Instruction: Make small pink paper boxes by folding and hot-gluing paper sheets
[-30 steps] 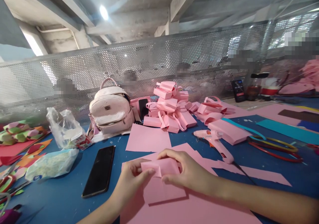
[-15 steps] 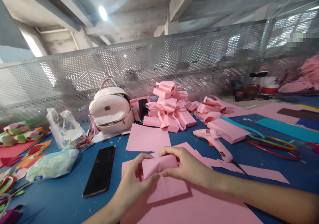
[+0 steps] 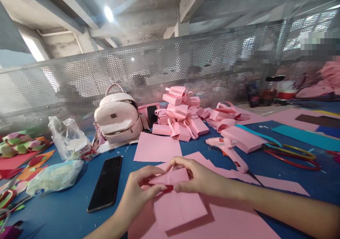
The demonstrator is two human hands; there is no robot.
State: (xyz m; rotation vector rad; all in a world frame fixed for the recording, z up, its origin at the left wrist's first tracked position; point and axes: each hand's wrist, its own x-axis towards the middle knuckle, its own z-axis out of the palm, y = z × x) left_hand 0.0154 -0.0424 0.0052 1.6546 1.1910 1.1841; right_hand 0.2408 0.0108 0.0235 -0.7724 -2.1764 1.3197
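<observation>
A folded pink paper bag point(image 3: 179, 210) is held above a large pink sheet point(image 3: 228, 219), its folded end up between my hands. My left hand point(image 3: 142, 189) grips the left side of that end, thumb on the near side and fingers behind. On the right side, my right hand point(image 3: 196, 178) pinches the same end, thumb and fingers closed on the paper. Both thumb tips lie near the middle fold. The fingertips behind the paper are partly hidden. To the right lies a pink glue gun point(image 3: 230, 152) with its cord trailing toward the sheet.
A black phone point(image 3: 105, 184) lies left of my hands. Behind stand a pale backpack point(image 3: 119, 117) and a pile of folded pink paper bags point(image 3: 180, 113). Scissors point(image 3: 7, 198) and a plastic bag point(image 3: 55, 177) are at left; coloured hoops point(image 3: 292, 157) at right.
The folded end has tilted and its flaps stand more apart, showing an opening. The lower part of the bag has swung toward me. My thumbs have shifted slightly.
</observation>
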